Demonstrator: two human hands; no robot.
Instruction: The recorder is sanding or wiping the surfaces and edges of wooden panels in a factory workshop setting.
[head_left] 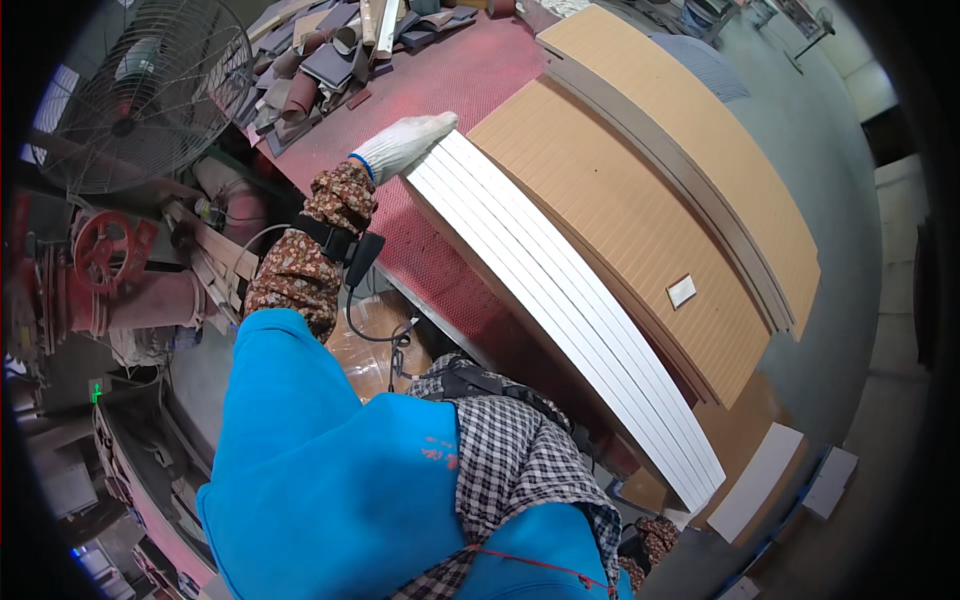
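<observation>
A row of long white boards [570, 290], pressed side by side, runs from the upper middle toward the lower right. At its far end my left hand [408, 146], in a white knit glove, is closed over the boards' end, its fingertips partly out of sight. Near the other end, the brown floral right sleeve [657, 538] shows low at the right. My right hand is almost wholly hidden behind the boards' near end, so its fingers cannot be made out. Right of the white boards lies a stack of tan grooved panels [620, 220], with a small white-faced rectangular piece [681, 291] on top.
A red textured tabletop [440, 80] carries the boards and a heap of offcuts and sanding scraps [330, 60] at the back. Another tan panel stack [700, 150] stands farther right. At left are a large caged fan [125, 100] and a red handwheel [103, 250]. A cardboard box [370, 345] sits below the table edge.
</observation>
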